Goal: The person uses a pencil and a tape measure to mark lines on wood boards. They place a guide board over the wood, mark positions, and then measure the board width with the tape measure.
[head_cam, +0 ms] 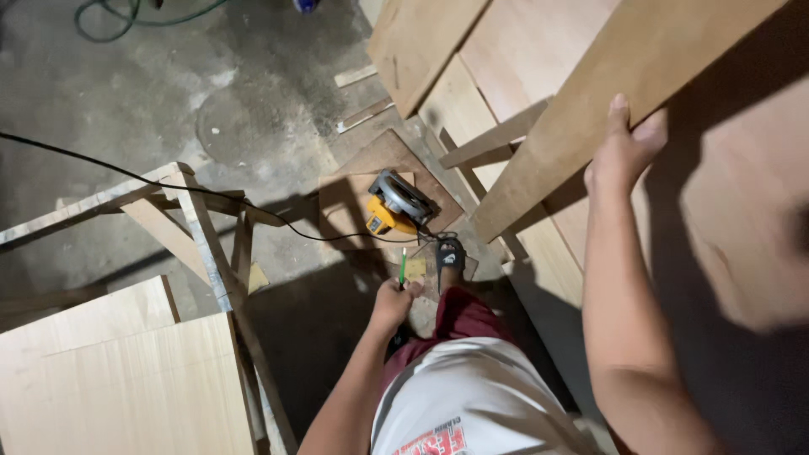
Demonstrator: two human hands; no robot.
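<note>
- Left hand: closed around one green pencil, tip pointing up and away from the body; held low, above the floor, just short of the saw.
- Right hand: raised, fingers wrapped over the edge of one long wooden board, thumb on its near face; board slanted, lower end down near the saw.
- One circular saw, yellow body, silver guard: resting on a scrap panel on the concrete floor.
- One black power cord: running from the left edge to the saw.
- One wooden sawhorse: at left, beside two pale plywood sheets.
- One green hose: coiled at top left.
- Several plywood panels: stacked at top right.
</note>
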